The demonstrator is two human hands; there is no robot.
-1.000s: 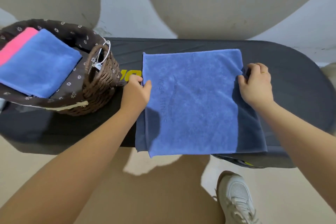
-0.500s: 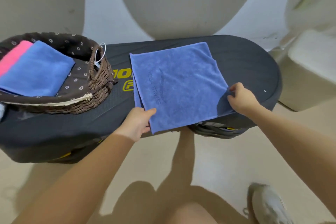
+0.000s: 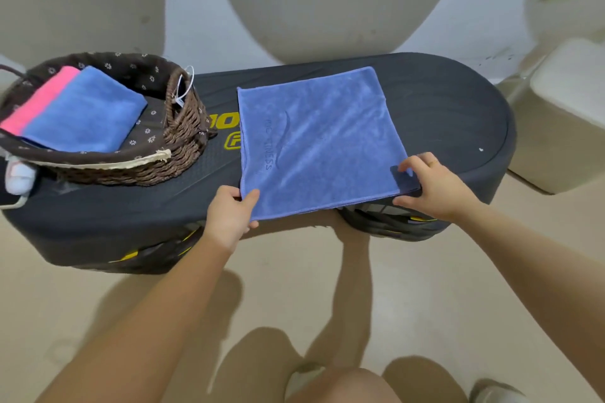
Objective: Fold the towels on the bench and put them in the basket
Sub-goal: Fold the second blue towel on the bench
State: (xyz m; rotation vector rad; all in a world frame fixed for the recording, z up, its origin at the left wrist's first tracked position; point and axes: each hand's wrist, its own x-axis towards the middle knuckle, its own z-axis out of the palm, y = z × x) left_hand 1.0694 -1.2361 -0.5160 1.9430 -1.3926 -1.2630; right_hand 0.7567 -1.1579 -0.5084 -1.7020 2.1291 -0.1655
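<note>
A blue towel (image 3: 320,137), folded to a square with dark lettering, lies flat on the dark grey bench (image 3: 451,114). My left hand (image 3: 229,216) pinches its near left corner at the bench's front edge. My right hand (image 3: 435,186) grips its near right corner. On the bench's left end stands a brown wicker basket (image 3: 183,147) with a flowered lining. Inside it lie a folded blue towel (image 3: 85,111) and a folded pink towel (image 3: 39,98) beneath it.
A white cloth (image 3: 18,173) hangs by the basket's left side. A pale block (image 3: 569,114) stands on the floor to the right of the bench. Behind the bench rise grey curved wall shapes. My knee (image 3: 340,386) and shoe (image 3: 497,393) show below.
Both hands slid from the towel's side edges down to its near corners. The view pulled back and rose, so the bench looks smaller.
</note>
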